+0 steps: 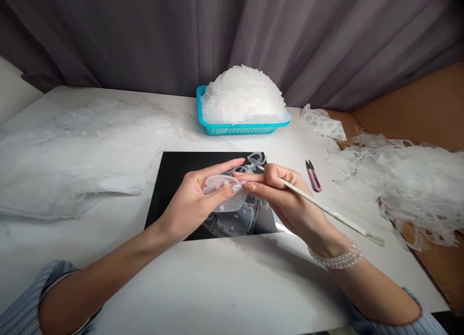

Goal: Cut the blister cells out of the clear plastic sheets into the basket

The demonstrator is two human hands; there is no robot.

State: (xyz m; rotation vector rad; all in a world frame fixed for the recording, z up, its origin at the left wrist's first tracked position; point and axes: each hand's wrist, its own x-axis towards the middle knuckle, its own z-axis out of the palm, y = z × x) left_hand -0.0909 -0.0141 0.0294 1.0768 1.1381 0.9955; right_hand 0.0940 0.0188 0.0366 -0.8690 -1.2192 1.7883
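White tabletop (224,282) fills most of my view, with cloudy sheeting (72,156) heaped at nine o'clock and lacy scraps (416,185) at three, both cut off by the frame. A blue basket (241,129) at twelve o'clock brims with pale pieces (242,95), and a black mat (168,180) lies centrally. Above it I have the left hand (192,199) clamped, thumb uppermost, on a translucent piece (227,204); the right hand (295,211) is closed round a slim white tool (340,217), which slants from ten to four. From the right hand, the piece lies toward nine o'clock, its long axis roughly nine to three; the left hand is nearer. I judge that everything turns on its three-o'clock edge, where both thumbs meet, though fingers hide whether the right one grips it. Snips (313,176) rest at one o'clock from the right hand. I can't clearly make out the tool's tip near the curling strands (256,158).
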